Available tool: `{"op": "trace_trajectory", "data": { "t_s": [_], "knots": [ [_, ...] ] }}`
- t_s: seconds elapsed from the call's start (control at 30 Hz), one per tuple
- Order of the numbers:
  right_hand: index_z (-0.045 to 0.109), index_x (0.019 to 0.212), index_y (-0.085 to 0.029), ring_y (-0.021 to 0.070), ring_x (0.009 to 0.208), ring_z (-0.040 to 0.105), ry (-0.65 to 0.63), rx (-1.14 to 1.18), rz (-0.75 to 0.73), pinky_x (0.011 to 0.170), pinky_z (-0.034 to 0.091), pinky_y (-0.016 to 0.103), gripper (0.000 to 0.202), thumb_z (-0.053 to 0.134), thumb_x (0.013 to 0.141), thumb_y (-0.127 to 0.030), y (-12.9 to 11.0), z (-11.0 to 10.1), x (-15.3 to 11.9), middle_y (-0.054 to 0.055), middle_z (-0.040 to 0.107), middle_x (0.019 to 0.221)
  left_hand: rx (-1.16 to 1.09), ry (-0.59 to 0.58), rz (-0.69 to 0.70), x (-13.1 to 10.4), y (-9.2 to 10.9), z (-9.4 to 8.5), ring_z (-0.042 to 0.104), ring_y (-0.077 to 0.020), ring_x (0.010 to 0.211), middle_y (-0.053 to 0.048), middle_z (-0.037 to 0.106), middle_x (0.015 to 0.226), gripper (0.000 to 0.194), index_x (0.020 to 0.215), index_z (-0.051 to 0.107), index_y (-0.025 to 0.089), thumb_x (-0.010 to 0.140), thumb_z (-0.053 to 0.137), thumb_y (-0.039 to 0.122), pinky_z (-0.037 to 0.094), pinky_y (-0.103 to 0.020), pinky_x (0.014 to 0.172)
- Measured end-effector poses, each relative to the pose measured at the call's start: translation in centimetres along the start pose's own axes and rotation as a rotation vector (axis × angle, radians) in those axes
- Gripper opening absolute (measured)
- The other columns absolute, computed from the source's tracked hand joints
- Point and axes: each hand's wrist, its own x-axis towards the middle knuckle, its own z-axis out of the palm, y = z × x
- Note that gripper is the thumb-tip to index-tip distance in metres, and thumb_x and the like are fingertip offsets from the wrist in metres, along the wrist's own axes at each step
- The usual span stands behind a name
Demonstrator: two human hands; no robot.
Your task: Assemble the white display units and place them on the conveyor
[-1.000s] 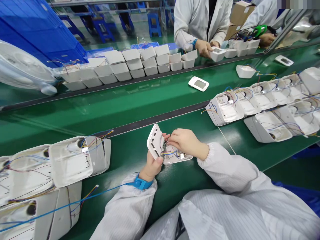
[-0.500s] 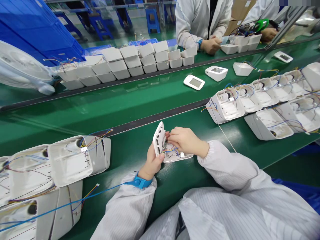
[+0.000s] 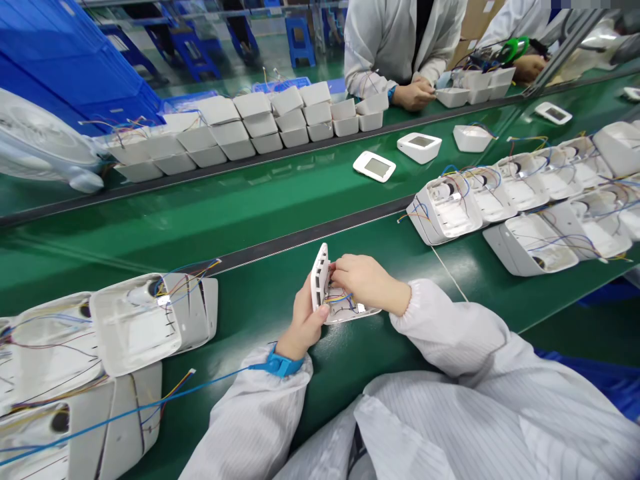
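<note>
My left hand [image 3: 303, 321] is closed on a white plastic cover panel [image 3: 318, 279], its thumb at the lower edge. The panel stands tilted up at the left side of an open white housing [image 3: 356, 316]. Coloured wires [image 3: 341, 297] and a small white connector [image 3: 361, 307] show inside the housing. Over it, my right hand [image 3: 369, 283] has its fingers bent together against the panel's inner face. Those fingertips are mostly hidden, so what they pinch cannot be made out. A blue wrist strap [image 3: 283, 363] with a cord is around my left wrist.
Open white housings with wires stand at left [image 3: 137, 323] and right [image 3: 453, 210]. On the green belt [image 3: 240, 203] lie white units with screens [image 3: 375, 167]. Stacked housings [image 3: 270, 127], a fan [image 3: 40, 140] and a co-worker's hands [image 3: 414, 95] are beyond it.
The units on the belt have shifted left relative to the bench. My right hand has moved slightly left and turned, covering more of its fingers. My left hand keeps its hold on the panel.
</note>
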Motion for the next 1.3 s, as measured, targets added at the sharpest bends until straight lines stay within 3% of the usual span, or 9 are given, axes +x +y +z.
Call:
{"op": "trace_trajectory", "data": {
  "t_s": [0.13,0.23,0.33,0.43,0.53,0.67,0.93,1.07,1.3],
  "knots": [
    [0.071,0.096,-0.013,0.0189,0.088,0.057,0.028,0.071,0.079,0.075,0.044,0.031,0.023,0.050,0.098,-0.023,-0.2,-0.4,-0.1,0.009,0.067,0.096,-0.106,0.020,-0.002,0.0,0.1,0.3,0.049,-0.0367,0.132,-0.016,0.053,0.142,0.069,0.138,0.052,0.017,0.082,0.061,0.057,0.037,-0.051,0.112],
    [0.073,0.097,-0.016,0.0152,0.088,0.060,0.040,0.307,0.137,0.079,0.045,0.028,0.027,0.050,0.099,-0.031,0.0,-2.3,-0.6,0.006,0.068,0.093,-0.147,0.038,0.000,0.1,0.1,0.4,0.048,-0.0364,0.133,-0.017,0.053,0.141,0.068,0.136,0.052,0.018,0.082,0.061,0.058,0.035,-0.052,0.113],
    [0.073,0.104,-0.020,0.0128,0.086,0.062,-0.051,0.558,0.048,0.079,0.047,0.024,0.022,0.065,0.090,-0.035,0.4,-4.5,-1.2,0.004,0.066,0.097,-0.165,0.014,0.012,0.2,0.1,0.4,0.047,-0.0366,0.133,-0.017,0.052,0.142,0.070,0.138,0.049,0.018,0.083,0.061,0.058,0.036,-0.053,0.113],
    [0.074,0.100,-0.018,0.0120,0.083,0.062,-0.093,0.629,0.008,0.077,0.047,0.023,0.015,0.068,0.088,-0.025,0.9,-5.2,-1.6,0.004,0.066,0.093,-0.156,-0.014,0.034,0.2,0.1,0.4,0.047,-0.0359,0.134,-0.018,0.049,0.143,0.071,0.142,0.044,0.018,0.085,0.060,0.056,0.035,-0.054,0.113],
    [0.075,0.098,-0.017,0.0118,0.078,0.063,-0.082,0.591,0.022,0.074,0.047,0.022,0.014,0.063,0.091,-0.017,1.3,-4.3,-1.5,0.003,0.069,0.086,-0.093,-0.025,0.053,0.2,0.1,0.3,0.049,-0.0357,0.131,-0.018,0.050,0.142,0.075,0.146,0.039,0.018,0.085,0.061,0.056,0.035,-0.056,0.113],
    [0.075,0.103,-0.019,0.0138,0.074,0.063,-0.084,0.357,0.000,0.070,0.044,0.025,0.021,0.058,0.092,-0.014,1.5,-2.8,-1.2,0.003,0.072,0.083,-0.010,-0.020,0.055,0.2,0.0,0.3,0.050,-0.0359,0.131,-0.018,0.051,0.141,0.082,0.147,0.036,0.020,0.082,0.062,0.062,0.037,-0.056,0.111],
    [0.077,0.093,-0.018,0.0241,0.105,0.054,-0.044,0.037,0.012,0.080,0.041,0.036,0.016,0.061,0.092,-0.021,0.8,-2.1,-1.3,0.010,0.068,0.114,0.155,-0.069,0.133,0.4,0.8,0.4,0.046,-0.0347,0.134,-0.017,0.044,0.146,0.081,0.151,0.029,0.022,0.085,0.062,0.056,0.036,-0.053,0.113],
    [0.077,0.095,-0.019,0.0251,0.112,0.050,-0.103,0.004,0.086,0.080,0.037,0.037,0.020,0.057,0.092,-0.018,0.7,-2.0,-1.4,0.009,0.063,0.127,0.318,-0.076,0.149,0.5,0.9,0.5,0.044,-0.0358,0.136,-0.018,0.042,0.148,0.086,0.151,0.029,0.021,0.081,0.066,0.055,0.036,-0.053,0.113],
    [0.077,0.090,-0.021,0.0256,0.104,0.055,-0.164,0.050,0.207,0.073,0.039,0.035,0.020,0.058,0.089,-0.016,0.2,-2.1,-1.1,0.008,0.068,0.120,0.543,-0.136,0.240,1.1,1.7,0.1,0.049,-0.0346,0.130,-0.018,0.046,0.142,0.085,0.151,0.028,0.020,0.079,0.068,0.042,0.040,-0.052,0.109]
  ]
}}
